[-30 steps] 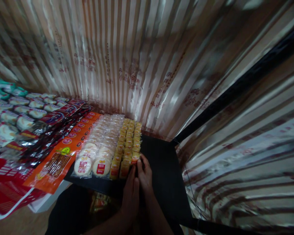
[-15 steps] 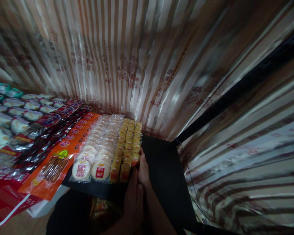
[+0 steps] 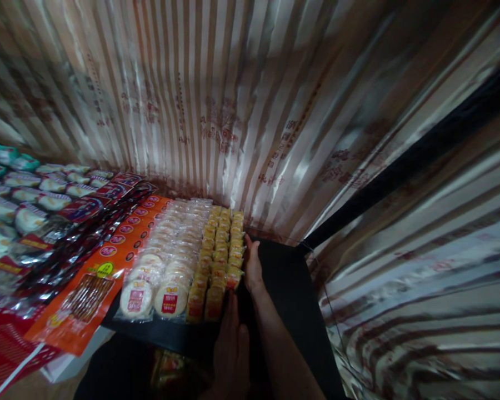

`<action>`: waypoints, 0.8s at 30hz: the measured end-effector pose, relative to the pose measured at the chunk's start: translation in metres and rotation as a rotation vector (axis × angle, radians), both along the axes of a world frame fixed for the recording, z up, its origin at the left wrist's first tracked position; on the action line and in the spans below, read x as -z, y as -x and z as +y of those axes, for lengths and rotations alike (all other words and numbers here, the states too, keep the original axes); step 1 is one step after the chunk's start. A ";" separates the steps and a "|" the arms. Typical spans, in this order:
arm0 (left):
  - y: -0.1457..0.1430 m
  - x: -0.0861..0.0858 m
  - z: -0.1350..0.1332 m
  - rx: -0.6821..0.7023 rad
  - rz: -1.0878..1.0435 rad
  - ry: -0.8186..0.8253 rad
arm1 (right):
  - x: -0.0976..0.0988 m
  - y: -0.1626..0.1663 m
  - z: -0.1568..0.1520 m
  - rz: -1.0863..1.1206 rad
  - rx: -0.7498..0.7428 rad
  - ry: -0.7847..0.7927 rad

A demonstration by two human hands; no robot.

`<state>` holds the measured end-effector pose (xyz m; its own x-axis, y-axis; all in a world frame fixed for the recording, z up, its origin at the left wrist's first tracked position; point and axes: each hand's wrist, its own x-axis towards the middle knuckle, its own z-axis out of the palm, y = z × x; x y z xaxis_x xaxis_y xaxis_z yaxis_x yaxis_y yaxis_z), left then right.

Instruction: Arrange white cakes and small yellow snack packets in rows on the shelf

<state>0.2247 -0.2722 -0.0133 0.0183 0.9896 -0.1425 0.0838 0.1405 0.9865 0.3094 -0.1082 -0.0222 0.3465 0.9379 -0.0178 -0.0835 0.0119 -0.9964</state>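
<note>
Small packets in yellow wrappers (image 3: 220,253) stand in rows at the right end of the goods. My left hand (image 3: 232,339) is held flat, its fingertips at the front packet of the rightmost, shorter row. Along the right side of that row lies my right hand (image 3: 254,269), fingers stretched out and thumb raised. Neither hand is wrapped round anything. Left of the yellow rows, round white crackers (image 3: 170,294) in clear wrappers lean in two overlapping rows. The black shelf top (image 3: 285,289) shows beneath and right of my hands.
Orange snack packs (image 3: 89,297), dark shiny packets (image 3: 79,236), white packets (image 3: 33,214) and green packets (image 3: 2,153) fill the left. A red basket (image 3: 8,344) stands at lower left. Striped sheeting (image 3: 216,111) hangs behind, with a slanting black pole (image 3: 379,178) at right.
My right hand has slid away from me along the yellow row and apart from my left hand. My left hand stays near the row's front end. The view has shifted slightly.
</note>
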 end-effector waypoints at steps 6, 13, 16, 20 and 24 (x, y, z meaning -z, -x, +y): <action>-0.001 -0.006 0.001 -0.023 -0.008 0.026 | 0.005 -0.003 0.011 -0.057 -0.061 0.092; -0.003 -0.013 0.001 -0.038 -0.029 0.029 | -0.006 0.000 0.013 -0.073 -0.108 0.096; -0.002 -0.014 0.001 -0.042 -0.040 0.023 | -0.008 0.000 0.016 -0.087 -0.119 0.016; 0.003 -0.013 -0.002 -0.029 -0.039 0.018 | -0.002 -0.004 0.019 -0.123 0.002 0.037; 0.006 -0.013 -0.003 -0.009 -0.026 0.014 | 0.004 -0.010 0.022 -0.120 0.051 0.104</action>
<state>0.2182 -0.2756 -0.0002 0.0129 0.9876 -0.1563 0.0571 0.1553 0.9862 0.3197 -0.0863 -0.0257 0.3993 0.9142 -0.0699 0.0338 -0.0909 -0.9953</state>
